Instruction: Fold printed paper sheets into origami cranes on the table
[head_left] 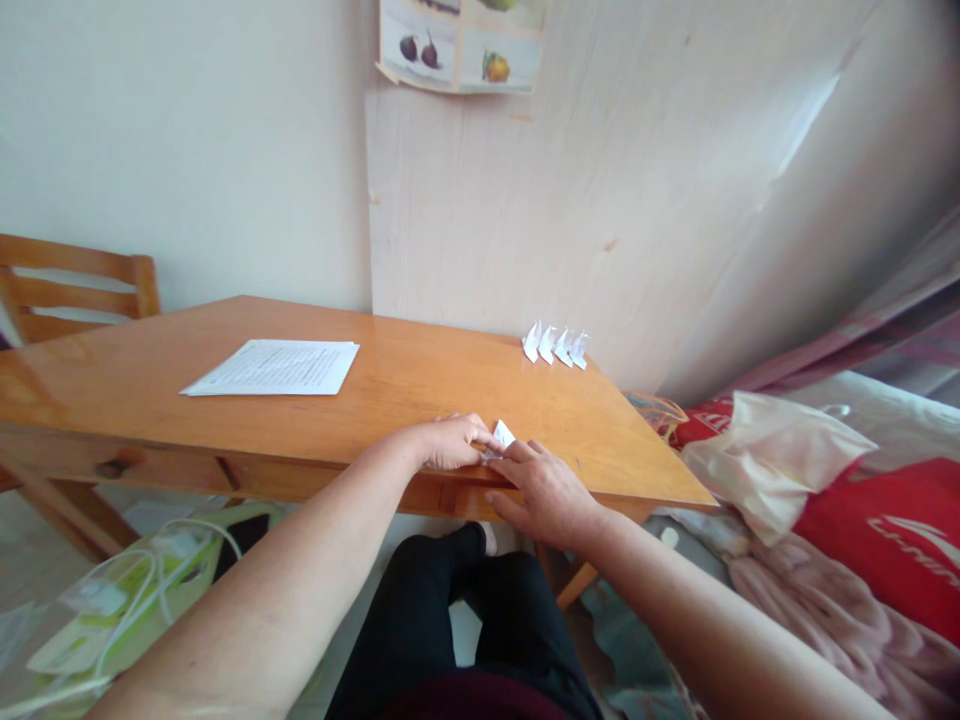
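Note:
A small piece of white folded paper point(502, 433) lies at the front edge of the table, its pointed tip showing past my fingers. My left hand point(456, 442) rests on the tabletop with curled fingers, the index finger pressed on the paper's left side. From the right, my right hand point(544, 490) holds the same paper with its fingertips, the thumb lower down by the table edge. Fingers cover the paper's lower part. Farther back on the right stands a row of several white folded paper pieces point(547, 345), upright and pointed.
A stack of printed sheets point(277, 368) lies on the left of the wooden table point(420, 365). A wooden chair point(82, 290) stands far left. Beside the table on the right are a red bag point(892, 540) and a pale plastic bag point(772, 460). A fruit poster point(465, 50) hangs on the wall.

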